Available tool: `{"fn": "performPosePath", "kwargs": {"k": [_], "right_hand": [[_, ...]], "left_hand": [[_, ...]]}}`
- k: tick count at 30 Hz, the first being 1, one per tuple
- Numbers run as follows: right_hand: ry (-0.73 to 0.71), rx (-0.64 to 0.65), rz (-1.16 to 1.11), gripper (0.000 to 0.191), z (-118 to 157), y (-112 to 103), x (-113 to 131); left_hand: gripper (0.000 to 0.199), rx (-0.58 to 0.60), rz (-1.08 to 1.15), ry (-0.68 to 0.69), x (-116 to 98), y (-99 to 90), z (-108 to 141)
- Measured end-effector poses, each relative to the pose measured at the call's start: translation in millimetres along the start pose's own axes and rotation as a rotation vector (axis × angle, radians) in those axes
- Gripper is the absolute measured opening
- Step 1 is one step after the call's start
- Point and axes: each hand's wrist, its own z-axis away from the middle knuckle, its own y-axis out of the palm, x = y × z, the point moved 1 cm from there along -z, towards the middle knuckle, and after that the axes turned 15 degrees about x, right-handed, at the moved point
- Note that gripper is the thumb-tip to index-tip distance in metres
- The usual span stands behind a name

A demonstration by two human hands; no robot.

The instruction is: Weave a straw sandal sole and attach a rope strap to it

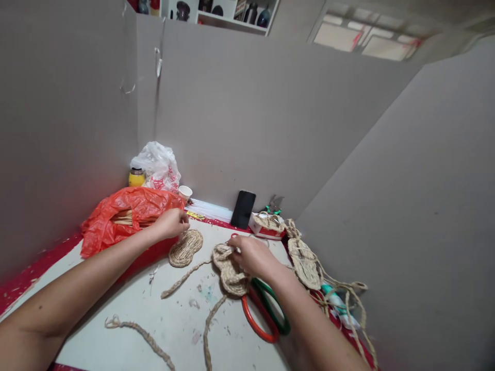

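Soft, rather dim, diffuse light fills the frame; the smooth grey wall panel at far left (65, 113) is darker than the centre. Small highlights glint on the crinkled red plastic bag (145, 198). Pale rectangular panes (338, 37) at upper right look bright and smeared. Wide-angle stretching enlarges the bare right forearm (309, 309), lower right, with soft shadow beneath.

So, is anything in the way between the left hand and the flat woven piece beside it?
No, nothing visible stands between the left hand and the flat woven piece. I can't tell whether they touch.
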Motion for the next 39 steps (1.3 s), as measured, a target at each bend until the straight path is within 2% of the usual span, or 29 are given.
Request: {"fn": "performPosePath", "kwargs": {"k": [2, 6, 9, 11, 14, 17, 20, 23, 31, 39], "right_hand": [[0.043, -0.023, 0.033, 0.024, 6, -10, -13], [0.162, -0.057, 0.076, 0.031, 16, -22, -49], [0.231, -0.056, 0.077, 0.038, 16, -18, -71], [0.251, -0.070, 0.055, 0.045, 16, -12, -76], [0.226, -0.169, -0.006, 0.049, 19, -7, -62], [0.094, -0.309, -0.094, 0.035, 28, -4, -24], [-0.085, -0.344, -0.174, 0.027, 38, 1, 18], [-0.152, -0.371, -0.213, 0.022, 43, 6, 42], [-0.150, -0.358, -0.222, 0.025, 45, 14, 45], [-0.011, -0.406, -0.218, 0.027, 46, 17, 48]], "left_hand": [[0.015, 0.012, 0.056, 0.074, -6, 3.8, 3], [0.024, 0.116, 0.205, 0.202, -16, 15.7, 7], [0.026, 0.238, 0.343, 0.262, -22, 21.5, 12], [0.029, 0.325, 0.446, 0.288, -27, 22.2, 16], [0.032, 0.417, 0.612, 0.309, -37, 21.3, 23], [0.034, 0.432, 0.766, 0.313, -46, 22.8, 29], [0.034, 0.423, 0.879, 0.315, -51, 27.9, 31], [0.033, 0.416, 0.950, 0.310, -55, 33.4, 34], [0.035, 0.359, 1.021, 0.258, -64, 43.4, 37], [0.039, 0.274, 1.045, 0.294, -72, 58.0, 45]]}}
